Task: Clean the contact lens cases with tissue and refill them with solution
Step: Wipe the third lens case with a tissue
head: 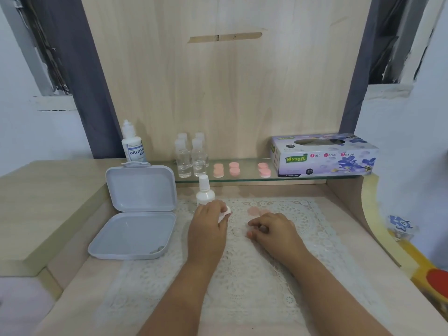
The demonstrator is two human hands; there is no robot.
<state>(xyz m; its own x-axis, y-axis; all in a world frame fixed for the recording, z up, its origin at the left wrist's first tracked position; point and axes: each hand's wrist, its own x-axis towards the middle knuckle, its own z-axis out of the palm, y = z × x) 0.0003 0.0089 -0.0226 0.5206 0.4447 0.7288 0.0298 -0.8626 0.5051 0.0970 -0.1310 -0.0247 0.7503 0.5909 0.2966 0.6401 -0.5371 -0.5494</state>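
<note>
Lace mat: left hand grips tissue; right hand curled.

Bare forearms, no sleeves

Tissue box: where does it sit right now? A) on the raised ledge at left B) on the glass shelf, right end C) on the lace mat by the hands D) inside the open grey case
B: the tissue box stands on the right end of the glass shelf, right of the pink lens cases.
</note>
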